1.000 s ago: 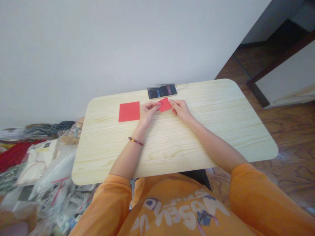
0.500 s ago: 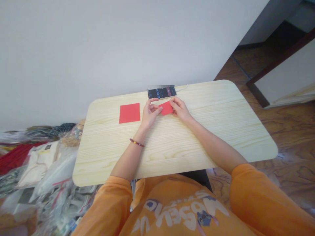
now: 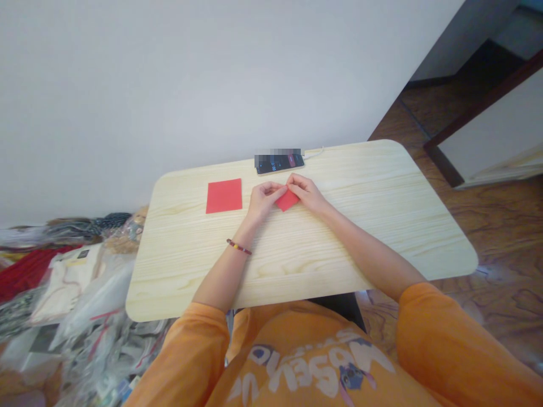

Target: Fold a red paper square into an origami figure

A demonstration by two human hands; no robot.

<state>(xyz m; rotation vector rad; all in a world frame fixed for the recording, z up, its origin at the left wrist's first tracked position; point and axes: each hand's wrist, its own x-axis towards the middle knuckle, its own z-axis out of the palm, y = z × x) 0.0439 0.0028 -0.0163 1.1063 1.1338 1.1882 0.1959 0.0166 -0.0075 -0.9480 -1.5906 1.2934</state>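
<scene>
Home room: wood-look floor (image 3: 500,226) (bagged clothes (image 3: 80,288) heaped).

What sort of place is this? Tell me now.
Most likely a room in someone's home: a small pale wood table stands against a plain white wall, on a brown patterned floor, with a heap of fabrics and plastic bags piled beside it.

paper square (image 3: 224,195): plain red
folded paper (image 3: 287,200): same red
table (image 3: 190,271): pale yellow, wood grain
bracelet (image 3: 238,246): red, yellow, dark
sweatshirt (image 3: 305,362): orange, white lettering
floor (image 3: 500,226): brown, swirly grain
wall (image 3: 169,85): pale grey
</scene>
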